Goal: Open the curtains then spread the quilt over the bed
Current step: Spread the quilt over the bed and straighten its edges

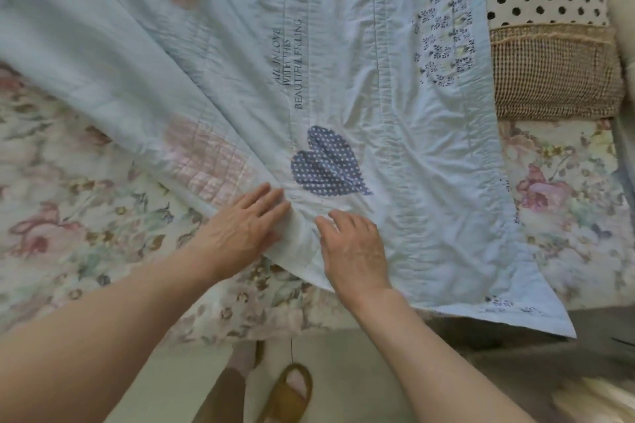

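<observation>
Soft blue quilt is laid half-spread on the bed | left hand and right hand rest flat, fingers open, near the heart patch | likely light and floppy | best pinched at the edge below the heart patch

Head view, steeply downward (close), over bed edge

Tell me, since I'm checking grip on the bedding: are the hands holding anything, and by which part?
Both hands rest on the quilt at its near edge, the left hand and right hand beside a fold. Whether the fingers pinch it cannot be told.
</observation>
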